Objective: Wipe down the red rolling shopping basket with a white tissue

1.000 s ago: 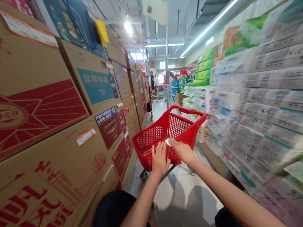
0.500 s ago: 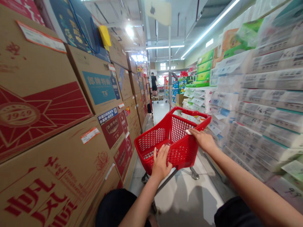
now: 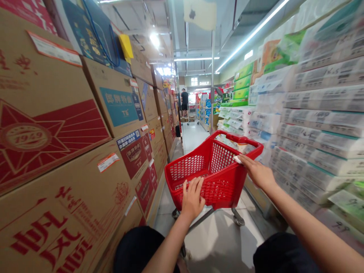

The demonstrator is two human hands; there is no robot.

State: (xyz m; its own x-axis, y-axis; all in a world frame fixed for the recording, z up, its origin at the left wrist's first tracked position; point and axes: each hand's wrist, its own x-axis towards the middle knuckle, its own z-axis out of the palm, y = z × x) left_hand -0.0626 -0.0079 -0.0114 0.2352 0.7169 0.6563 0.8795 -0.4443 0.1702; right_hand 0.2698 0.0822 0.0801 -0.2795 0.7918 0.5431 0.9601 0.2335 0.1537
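Note:
A red plastic shopping cart (image 3: 227, 185) with perforated sides and an empty-looking basket stands in front of me, turned crosswise in the aisle. My left hand (image 3: 193, 197) rests at the rim of its near side, fingers stretched out and slightly apart. Farther right, near the cart's handle end, my right hand (image 3: 257, 172) presses a small white wad (image 3: 237, 159), like a tissue or cloth, against the top rim. Its fingers are closed over the wad and hide most of it.
Stacked cardboard boxes (image 3: 71, 212) wall the left side. Packs of paper tissue (image 3: 321, 113) are piled on the right. A metal pole (image 3: 213, 76) rises beyond the cart. Farther down the tiled aisle, a person in dark clothes (image 3: 184, 100) stands by another cart (image 3: 192, 112).
The cart has shifted to the right in view, and my right hand with the white wad has moved right with it. My left hand stays almost where it was.

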